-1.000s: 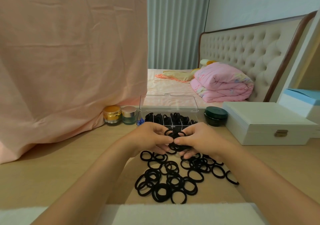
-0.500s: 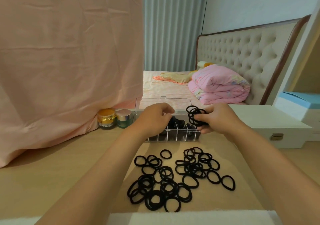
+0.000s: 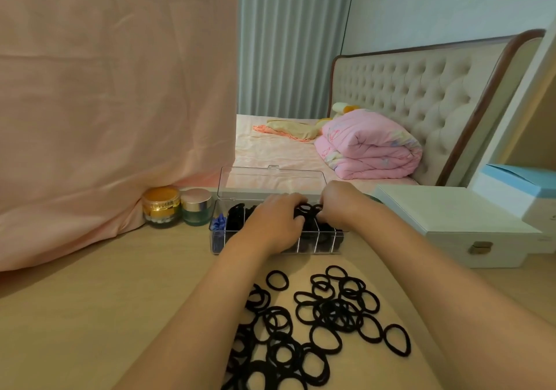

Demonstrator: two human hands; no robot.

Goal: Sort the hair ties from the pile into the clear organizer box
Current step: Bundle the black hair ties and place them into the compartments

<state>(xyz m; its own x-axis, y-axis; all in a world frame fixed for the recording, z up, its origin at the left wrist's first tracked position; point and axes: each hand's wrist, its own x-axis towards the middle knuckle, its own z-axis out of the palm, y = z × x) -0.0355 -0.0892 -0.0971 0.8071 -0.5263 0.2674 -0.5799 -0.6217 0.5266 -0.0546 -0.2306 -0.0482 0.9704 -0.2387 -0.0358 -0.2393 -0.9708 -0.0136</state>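
A pile of black hair ties (image 3: 316, 326) lies on the wooden tabletop near me. Behind it stands the clear organizer box (image 3: 218, 240) with its lid up, its compartments holding black ties and, at the far left, blue ones (image 3: 218, 223). Both hands are over the box. My left hand (image 3: 275, 224) and my right hand (image 3: 338, 206) have fingers curled on a small bunch of black hair ties (image 3: 308, 209) held between them above a middle compartment. The fingertips are partly hidden.
Two cosmetic jars, gold (image 3: 161, 206) and teal (image 3: 196, 206), stand left of the box by a hanging pink sheet (image 3: 105, 103). A white latch case (image 3: 451, 224) sits at the right, with a blue-topped box (image 3: 523, 182) behind. A bed lies beyond the table.
Both hands lifted a bunch of ties from the pile and carried it forward. The right hand came down with the bunch to the box, where both hands now meet.
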